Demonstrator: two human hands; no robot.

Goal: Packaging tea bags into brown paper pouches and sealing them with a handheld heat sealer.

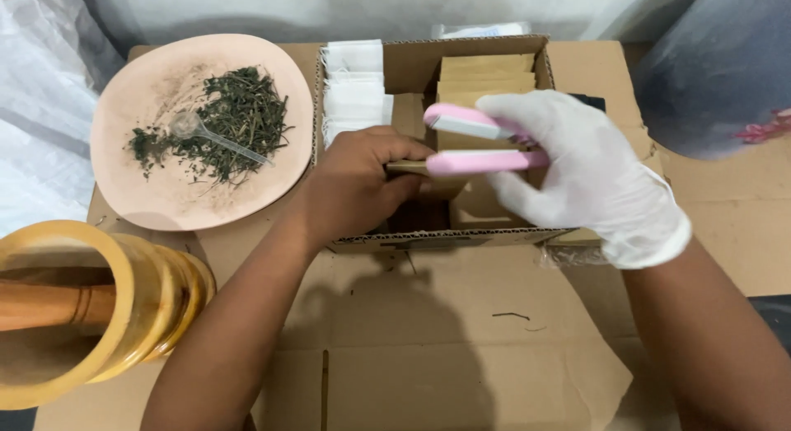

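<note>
Nearest, at left: wooden mortar [78,316] with pestle [45,306] on flattened cardboard [428,349]. Further: bare left hand [358,184] pinching a brown sachet [408,166] over the open cardboard box [449,237], gloved right hand [589,171] gripping a pink heat sealer [478,142], arms parted around the sachet edge. Beyond: white bags [353,85], kraft sachets [486,72], pink plate [165,196] of dried herbs [235,118] with clear spoon [206,134].

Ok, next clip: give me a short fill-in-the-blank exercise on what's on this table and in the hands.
1. The gloved right hand holds a pink and white ____ sealer, its jaws apart.
2. The dried herbs lie on a ____ plate.
3. A clear plastic ____ rests on the herbs.
4. The bare left hand holds a small sachet over the ____ box.

Missing words: handheld; pink; spoon; cardboard
</note>
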